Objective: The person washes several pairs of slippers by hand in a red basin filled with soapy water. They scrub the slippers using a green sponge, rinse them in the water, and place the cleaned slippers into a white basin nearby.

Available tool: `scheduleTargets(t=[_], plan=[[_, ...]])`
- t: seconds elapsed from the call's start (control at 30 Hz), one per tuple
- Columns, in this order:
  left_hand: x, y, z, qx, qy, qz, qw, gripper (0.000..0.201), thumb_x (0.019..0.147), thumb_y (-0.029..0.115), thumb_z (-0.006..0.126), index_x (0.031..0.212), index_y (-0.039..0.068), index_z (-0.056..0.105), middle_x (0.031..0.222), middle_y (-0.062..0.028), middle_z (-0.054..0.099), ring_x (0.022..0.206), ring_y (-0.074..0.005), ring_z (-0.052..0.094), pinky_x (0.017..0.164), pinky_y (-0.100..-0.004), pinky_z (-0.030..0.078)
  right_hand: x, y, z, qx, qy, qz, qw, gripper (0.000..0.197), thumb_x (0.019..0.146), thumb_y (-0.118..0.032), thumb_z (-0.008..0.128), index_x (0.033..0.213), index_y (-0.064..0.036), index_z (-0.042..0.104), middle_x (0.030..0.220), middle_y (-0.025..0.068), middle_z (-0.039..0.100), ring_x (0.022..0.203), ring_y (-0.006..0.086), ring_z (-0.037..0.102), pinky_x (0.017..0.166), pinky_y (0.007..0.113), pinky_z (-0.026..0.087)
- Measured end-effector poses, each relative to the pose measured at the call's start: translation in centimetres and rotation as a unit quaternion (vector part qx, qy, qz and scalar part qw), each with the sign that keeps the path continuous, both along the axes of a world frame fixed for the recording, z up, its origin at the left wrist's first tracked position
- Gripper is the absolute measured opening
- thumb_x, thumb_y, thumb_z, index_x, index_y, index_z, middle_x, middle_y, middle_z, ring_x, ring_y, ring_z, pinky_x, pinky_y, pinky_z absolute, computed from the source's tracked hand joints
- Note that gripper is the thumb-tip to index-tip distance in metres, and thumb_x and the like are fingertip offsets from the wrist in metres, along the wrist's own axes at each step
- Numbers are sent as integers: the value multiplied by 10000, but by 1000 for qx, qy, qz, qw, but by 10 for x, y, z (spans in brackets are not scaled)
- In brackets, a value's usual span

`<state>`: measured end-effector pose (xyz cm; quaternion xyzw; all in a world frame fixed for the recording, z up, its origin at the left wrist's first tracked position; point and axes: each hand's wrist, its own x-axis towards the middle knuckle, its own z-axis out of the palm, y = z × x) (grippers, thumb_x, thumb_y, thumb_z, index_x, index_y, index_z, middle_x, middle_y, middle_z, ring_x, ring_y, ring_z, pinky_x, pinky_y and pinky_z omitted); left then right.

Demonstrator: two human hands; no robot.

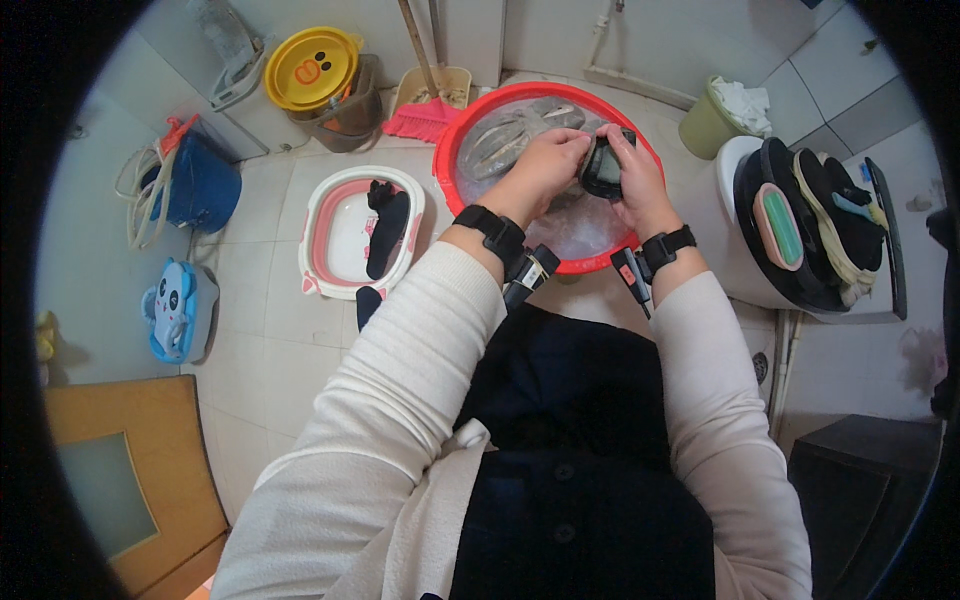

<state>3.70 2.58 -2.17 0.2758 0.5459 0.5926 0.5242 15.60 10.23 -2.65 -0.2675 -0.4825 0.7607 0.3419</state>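
Both hands are together over a large red-rimmed basin (450, 140) of cloudy, sudsy water. My left hand (552, 165) and my right hand (640, 180) pinch a small dark piece with a greyish face (603, 168) between them; its kind is unclear. The fingers are closed at its top edge, and the left fingertips meet the right ones. Under the hands, pale grey, elongated items (500, 145) lie in the water. To the left, a black sock-like cloth (388, 235) rests in a pink and white tub (312, 230).
At right, a pink and green brush (778, 226) and dark flat pieces lie on a black-topped white fixture (738, 160). A green bin (708, 120) stands behind. Leftward are a blue bucket (205, 190), a yellow-lidded bucket (312, 68), a pink broom (432, 118) and a blue tub (180, 310).
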Motion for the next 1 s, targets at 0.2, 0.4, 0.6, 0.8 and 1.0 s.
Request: scheduleTargets(t=[0.2, 0.4, 0.6, 0.8, 1.0], plan=[[4, 1, 1, -21, 34, 5, 999, 284, 958, 314, 474, 1146, 150, 610, 858, 28, 582, 643, -74, 466, 563, -241, 386, 6, -1, 2, 9, -37, -11, 999, 233, 959, -323, 533, 993, -100, 594, 899, 19, 608, 790, 119, 602, 696, 273, 496], [11, -1, 5, -7, 34, 42, 999, 342, 963, 251, 460, 1103, -23, 610, 964, -106, 637, 871, -178, 571, 788, -307, 450, 8, 0, 0, 20, -49, -9, 999, 237, 949, -314, 552, 1001, -87, 594, 906, 23, 611, 800, 122, 604, 707, 276, 497], [12, -6, 12, 3, 6, 40, 999, 359, 965, 273, 463, 1114, -21, 606, 979, -112, 633, 879, -179, 573, 793, -306, 450, 6, 3, -3, 35, -48, -4, 998, 258, 940, -295, 568, 1037, -57, 596, 955, 41, 623, 825, 135, 609, 729, 288, 497], [12, -4, 5, 3, 33, 17, 999, 411, 922, 346, 563, 1140, 0, 605, 1026, -127, 641, 902, -195, 598, 781, -320, 479, 5, 1, -4, 67, -52, -6, 996, 315, 944, -301, 555, 1102, -30, 593, 1021, 66, 629, 915, 145, 587, 822, 298, 463], [10, -11, 8, 61, 262, -9, 963, 436, 901, 350, 613, 1216, 51, 579, 989, -92, 646, 829, -163, 593, 718, -305, 501, 9, -9, 3, 231, -124, -104, 959, 411, 977, -365, 475, 1165, -6, 537, 1100, 90, 587, 1041, 165, 523, 936, 305, 392]])
